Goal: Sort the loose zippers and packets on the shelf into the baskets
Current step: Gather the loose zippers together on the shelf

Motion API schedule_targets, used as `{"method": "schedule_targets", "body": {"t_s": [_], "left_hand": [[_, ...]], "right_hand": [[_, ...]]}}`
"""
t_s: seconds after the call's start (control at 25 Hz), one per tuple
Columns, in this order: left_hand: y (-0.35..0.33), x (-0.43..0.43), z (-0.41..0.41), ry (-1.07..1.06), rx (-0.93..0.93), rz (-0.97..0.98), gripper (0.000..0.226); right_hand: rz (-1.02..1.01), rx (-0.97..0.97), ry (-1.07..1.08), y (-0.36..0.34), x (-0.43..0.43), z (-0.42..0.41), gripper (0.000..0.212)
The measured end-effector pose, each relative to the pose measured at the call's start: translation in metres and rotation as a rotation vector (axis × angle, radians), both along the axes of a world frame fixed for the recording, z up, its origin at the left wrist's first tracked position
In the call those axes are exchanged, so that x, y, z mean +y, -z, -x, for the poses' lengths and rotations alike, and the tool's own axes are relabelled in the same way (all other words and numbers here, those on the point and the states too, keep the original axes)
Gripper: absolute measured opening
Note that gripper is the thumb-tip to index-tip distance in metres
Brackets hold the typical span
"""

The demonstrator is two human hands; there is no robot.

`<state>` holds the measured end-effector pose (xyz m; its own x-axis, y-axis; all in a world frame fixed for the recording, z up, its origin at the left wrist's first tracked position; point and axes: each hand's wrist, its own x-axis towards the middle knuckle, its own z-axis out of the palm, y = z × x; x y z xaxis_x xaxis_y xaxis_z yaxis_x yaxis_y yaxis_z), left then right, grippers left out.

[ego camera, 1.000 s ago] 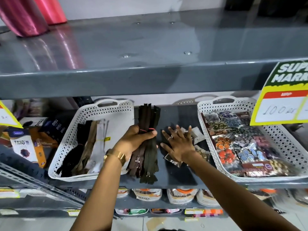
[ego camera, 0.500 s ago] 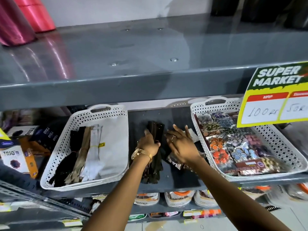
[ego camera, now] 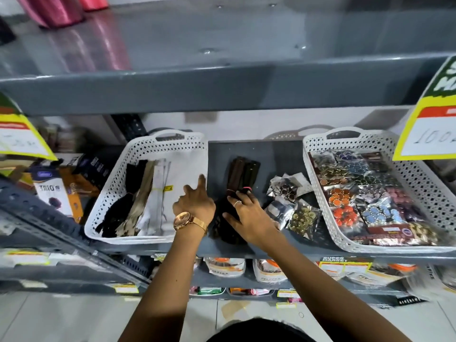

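Note:
A bundle of dark brown and black zippers [ego camera: 243, 171] lies on the grey shelf between two white perforated baskets. My right hand [ego camera: 249, 215] lies over its lower half, fingers curled on it. My left hand [ego camera: 195, 204], a gold watch on its wrist, is just left of the bundle, its index finger raised against the left basket [ego camera: 116, 178], which holds black, beige and white zippers [ego camera: 133, 206]. Loose button packets [ego camera: 302, 218] lie right of the bundle. The right basket [ego camera: 419, 183] is full of colourful button packets [ego camera: 370, 198].
The upper shelf [ego camera: 222, 87] overhangs close above, with pink rolls [ego camera: 54, 8] on it. Yellow price signs hang at the right [ego camera: 429, 129] and left [ego camera: 19, 137]. Trio boxes [ego camera: 51, 193] stand left of the left basket. More packets [ego camera: 224, 266] fill the lower shelf.
The zipper bundle that my left hand held up now lies on the shelf. My left hand has let go and shifted toward the left basket; my right hand has moved onto the bundle.

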<state>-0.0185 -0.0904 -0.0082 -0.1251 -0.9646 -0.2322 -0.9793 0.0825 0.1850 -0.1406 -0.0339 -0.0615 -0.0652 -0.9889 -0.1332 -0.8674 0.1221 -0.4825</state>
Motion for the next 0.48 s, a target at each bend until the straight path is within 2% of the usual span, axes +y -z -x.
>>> {"method": "schedule_targets", "body": {"t_s": [0.12,0.24,0.32,0.4,0.48], "left_hand": [[0.01,0.012,-0.007,0.026,0.019,0.068,0.06],[0.006,0.016,-0.008,-0.012,0.011,0.058,0.064],[0.003,0.02,-0.004,-0.008,-0.019,0.245,0.074],[-0.004,0.02,0.003,0.031,-0.03,0.392,0.081],[-0.013,0.01,0.008,0.027,0.02,0.334,0.081]], "right_hand": [[-0.03,0.034,-0.014,0.008,-0.01,0.0,0.061],[-0.027,-0.042,-0.021,-0.003,-0.005,0.003,0.061],[0.079,-0.119,0.064,-0.016,0.009,0.013,0.054],[0.155,-0.063,0.218,-0.027,0.024,0.038,0.043],[0.061,0.066,0.311,-0.034,0.037,0.066,0.034]]}}
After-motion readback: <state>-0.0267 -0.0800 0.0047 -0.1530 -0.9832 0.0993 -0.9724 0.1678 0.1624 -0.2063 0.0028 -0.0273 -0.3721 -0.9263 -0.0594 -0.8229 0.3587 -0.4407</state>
